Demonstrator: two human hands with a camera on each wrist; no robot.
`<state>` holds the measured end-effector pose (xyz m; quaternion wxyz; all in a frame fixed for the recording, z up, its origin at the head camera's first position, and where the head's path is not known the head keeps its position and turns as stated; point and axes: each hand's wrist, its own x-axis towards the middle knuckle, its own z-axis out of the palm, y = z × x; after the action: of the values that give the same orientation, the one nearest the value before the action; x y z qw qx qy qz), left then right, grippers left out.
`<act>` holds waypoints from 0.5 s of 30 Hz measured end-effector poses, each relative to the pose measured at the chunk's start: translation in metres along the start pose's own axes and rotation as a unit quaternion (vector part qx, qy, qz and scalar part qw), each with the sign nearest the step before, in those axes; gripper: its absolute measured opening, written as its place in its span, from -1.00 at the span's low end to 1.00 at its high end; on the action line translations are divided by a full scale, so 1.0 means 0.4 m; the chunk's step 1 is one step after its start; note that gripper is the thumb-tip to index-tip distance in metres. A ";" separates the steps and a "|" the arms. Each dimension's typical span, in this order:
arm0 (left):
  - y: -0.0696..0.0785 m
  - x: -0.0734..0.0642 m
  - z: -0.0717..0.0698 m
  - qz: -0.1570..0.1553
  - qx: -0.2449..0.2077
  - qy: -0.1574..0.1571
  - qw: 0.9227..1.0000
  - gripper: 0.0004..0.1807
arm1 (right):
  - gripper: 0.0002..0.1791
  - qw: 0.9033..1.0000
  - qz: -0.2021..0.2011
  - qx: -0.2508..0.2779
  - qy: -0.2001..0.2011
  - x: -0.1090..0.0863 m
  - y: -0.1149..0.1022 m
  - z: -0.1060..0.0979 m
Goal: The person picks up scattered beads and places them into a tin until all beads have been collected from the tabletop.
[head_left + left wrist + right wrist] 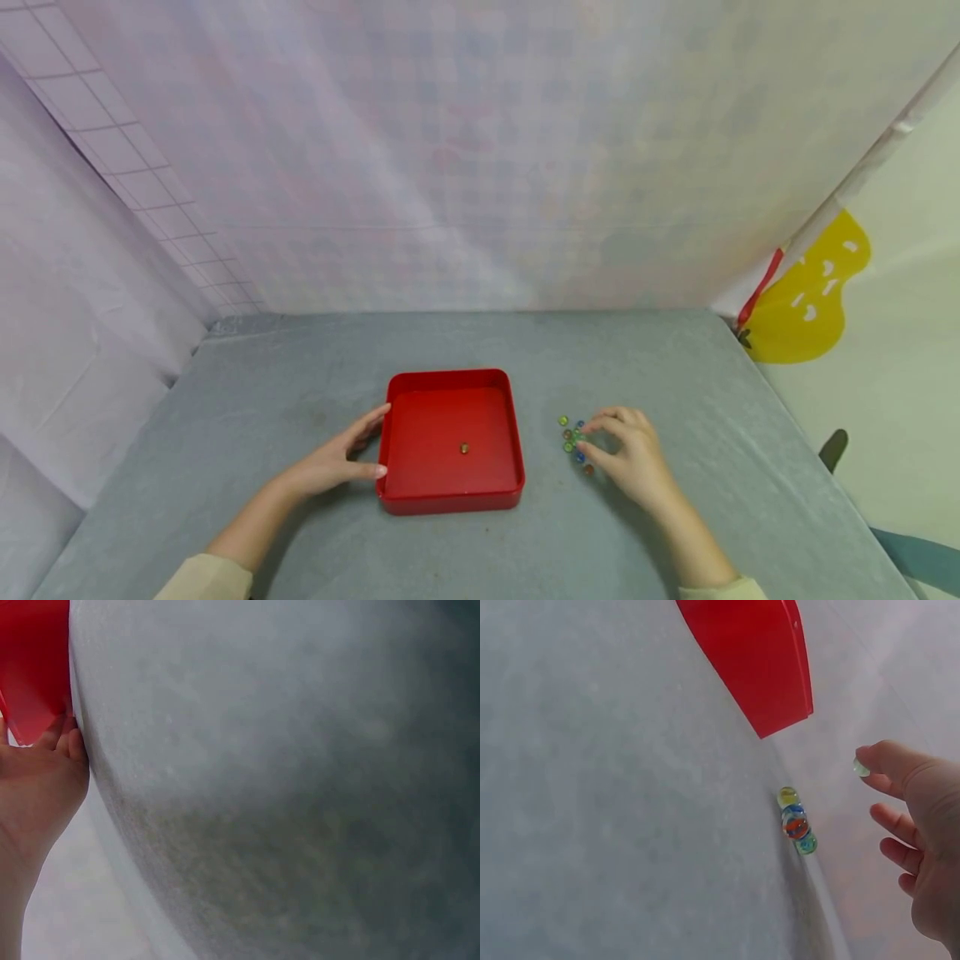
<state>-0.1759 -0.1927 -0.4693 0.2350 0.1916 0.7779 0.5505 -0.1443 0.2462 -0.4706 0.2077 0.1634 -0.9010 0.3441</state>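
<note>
A square red tray (453, 503) lies on the grey cloth, with one small glass marble (464, 448) inside it. My left hand (330, 464) rests against the tray's left side, thumb and fingers spread along the wall. To the right of the tray, my right hand (633, 458) pinches a pale green marble (861, 769) between thumb and index finger, lifted off the cloth in the right wrist view. Under these fingertips lies a loose group of several marbles, among them a yellow-green one (563, 421) and a reddish-brown one (588, 470).
The grey cloth (315, 350) covers the table. Pale patterned curtains (450, 167) hang behind it and at both sides. A yellow printed shape (806, 308) shows on the right curtain.
</note>
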 end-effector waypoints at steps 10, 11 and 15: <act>0.004 -0.002 0.002 0.001 -0.008 -0.005 1.000 -0.09 | -0.76 1.000 -0.017 0.008 0.014 0.018 -0.017 0.009; 0.003 -0.001 0.001 -0.001 -0.008 -0.005 1.000 -0.09 | -0.77 1.000 -0.019 0.009 0.014 0.020 -0.019 0.010; 0.002 0.001 0.000 -0.005 -0.010 -0.004 1.000 -0.09 | -0.77 1.000 -0.018 0.014 0.009 0.027 -0.029 0.012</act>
<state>-0.1760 -0.1923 -0.4687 0.2428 0.1877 0.7725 0.5559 -0.1499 0.2330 -0.4622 0.2199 0.1791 -0.8912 0.3541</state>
